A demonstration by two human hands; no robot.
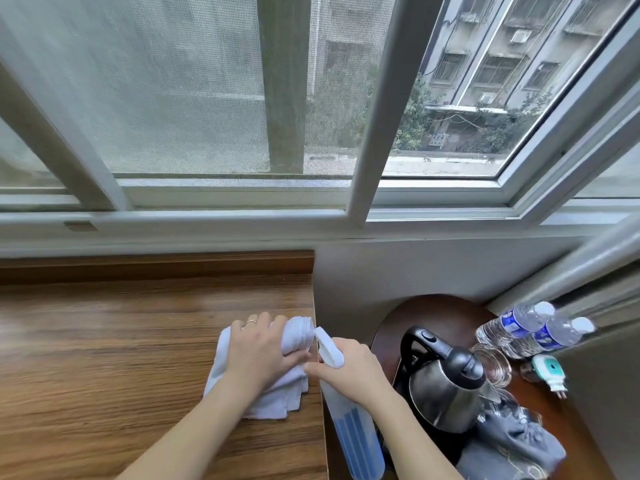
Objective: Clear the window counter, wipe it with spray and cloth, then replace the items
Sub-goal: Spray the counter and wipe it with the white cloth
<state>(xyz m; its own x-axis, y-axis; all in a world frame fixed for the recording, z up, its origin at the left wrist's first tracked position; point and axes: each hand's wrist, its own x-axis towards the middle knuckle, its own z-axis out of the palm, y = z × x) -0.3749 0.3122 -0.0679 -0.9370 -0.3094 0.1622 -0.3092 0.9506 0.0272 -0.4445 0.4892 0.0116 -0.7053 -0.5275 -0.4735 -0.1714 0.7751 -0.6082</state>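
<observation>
Left hand (258,351) covers the middle of the cloth (266,396). Right hand (349,370) hides the spray bottle (356,434) neck; its base is cut by the bottom edge. Kettle (446,386) conceals part of the glasses (491,367). Water bottle (516,323) label print is illegible. Left edge crops the worktop (104,341).

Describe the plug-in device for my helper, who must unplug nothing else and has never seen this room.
Right of the wooden counter stands a low dark round table. At its far right edge, below two water bottles, lies the plug-in device: small, white with a teal face and metal prongs, unlike the steel kettle.
</observation>
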